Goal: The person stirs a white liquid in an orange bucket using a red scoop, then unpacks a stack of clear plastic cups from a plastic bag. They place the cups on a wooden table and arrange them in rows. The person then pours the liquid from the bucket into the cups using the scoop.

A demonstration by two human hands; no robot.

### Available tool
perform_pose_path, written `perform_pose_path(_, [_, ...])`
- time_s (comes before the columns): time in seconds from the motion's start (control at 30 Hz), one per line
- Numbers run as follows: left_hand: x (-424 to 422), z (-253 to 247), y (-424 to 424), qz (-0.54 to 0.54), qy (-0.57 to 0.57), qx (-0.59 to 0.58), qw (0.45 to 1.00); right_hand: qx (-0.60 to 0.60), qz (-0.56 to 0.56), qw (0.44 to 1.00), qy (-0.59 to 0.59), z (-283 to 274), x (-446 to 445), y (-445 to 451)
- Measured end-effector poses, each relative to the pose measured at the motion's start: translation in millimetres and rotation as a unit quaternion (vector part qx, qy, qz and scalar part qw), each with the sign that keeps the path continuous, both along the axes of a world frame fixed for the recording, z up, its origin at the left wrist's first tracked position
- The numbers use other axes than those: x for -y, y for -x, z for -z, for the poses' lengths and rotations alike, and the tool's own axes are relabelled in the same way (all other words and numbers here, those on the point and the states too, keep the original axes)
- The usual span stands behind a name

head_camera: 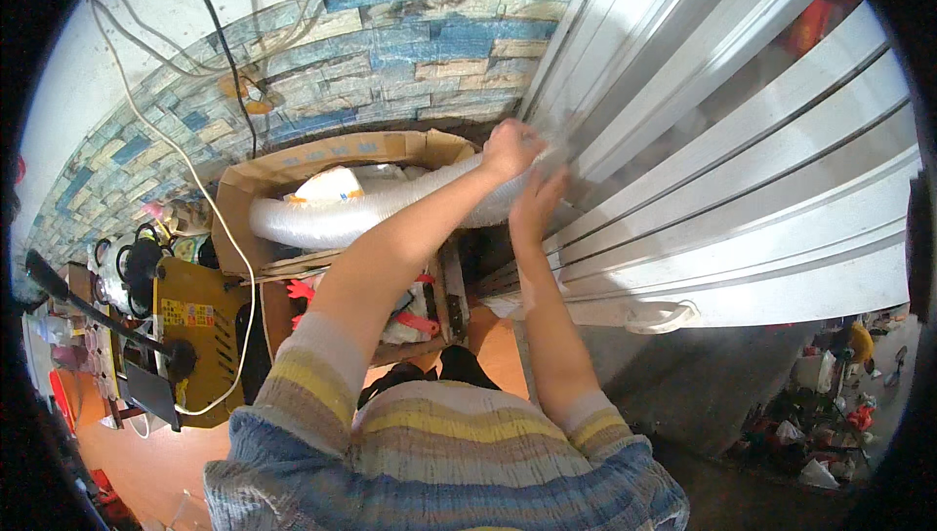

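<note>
A long white ribbed tube (337,222), seemingly plastic, curves across an open cardboard box (234,220). Its right end narrows into blurred, translucent material. There, my left hand (510,150) curls over the upper side of the tube with bent fingers. My right hand (538,201) is just below, against the same end, its blurred fingers pointing up; how firmly it grips is unclear. Inside the box, behind the tube, lies a white piece (327,185) with orange tape. My left forearm hides part of the tube.
White folding door panels (703,238) with a handle (662,317) stand close on my right. A yellow machine (198,333) with a black lever is at left, a pale cable (196,172) hanging over it. Below the box, a crate (454,297) holds red-handled items. Brick-patterned wall (439,48) rises behind.
</note>
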State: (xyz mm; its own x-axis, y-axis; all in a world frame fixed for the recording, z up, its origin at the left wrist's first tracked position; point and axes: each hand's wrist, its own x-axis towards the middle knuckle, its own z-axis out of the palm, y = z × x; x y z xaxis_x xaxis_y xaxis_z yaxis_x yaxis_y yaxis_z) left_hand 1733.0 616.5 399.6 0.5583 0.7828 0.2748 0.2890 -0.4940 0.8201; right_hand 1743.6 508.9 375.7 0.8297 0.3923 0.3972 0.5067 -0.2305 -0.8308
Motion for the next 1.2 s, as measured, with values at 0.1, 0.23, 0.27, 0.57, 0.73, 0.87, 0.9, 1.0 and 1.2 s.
perform_pose_path(0.1, [-0.9, -4.3, 14.0, -0.012, 0.109, 0.071, 0.991, -0.186, 0.057, 0.981, -0.017, -7.5, -28.5, -26.4])
perform_pose_path(0.23, [26.6, -4.8, 77.8, 0.037, 0.019, 0.223, 0.974, -0.23, -0.054, 0.964, -0.125, -29.7, -21.4, -25.8])
perform_pose_path(0.27, [26.7, -10.9, 83.6, 0.032, 0.078, 0.246, 0.966, -0.219, -0.074, 0.964, -0.131, -32.2, -21.2, -24.2])
perform_pose_path(0.57, [3.5, -65.1, 106.0, -0.072, 0.225, 0.218, 0.947, -0.31, -0.231, 0.863, -0.324, -76.9, -9.3, 20.8])
perform_pose_path(0.73, [-9.9, -111.0, 111.5, 0.012, -0.106, 0.152, 0.983, -0.254, -0.312, 0.881, -0.249, -89.0, 2.4, 9.0])
perform_pose_path(0.87, [-17.8, -131.0, 105.9, 0.174, -0.039, 0.053, 0.983, 0.023, -0.179, 0.983, -0.018, -122.2, 11.8, 25.2])
perform_pose_path(0.9, [-19.6, -123.5, 100.1, 0.145, 0.002, 0.102, 0.984, 0.03, -0.141, 0.99, 0.005, -145.8, 14.6, 40.3])
perform_pose_path(1.0, [2.1, -134.5, 95.9, 0.046, 0.012, 0.134, 0.99, 0.028, -0.06, 0.997, 0.042, -175.3, 31.8, 73.7])
perform_pose_path(1.2, [-4.9, -142.5, 114.4, 0.248, -0.185, 0.149, 0.939, 0.075, -0.1, 0.992, -0.021, -144.6, 32.3, 51.9])
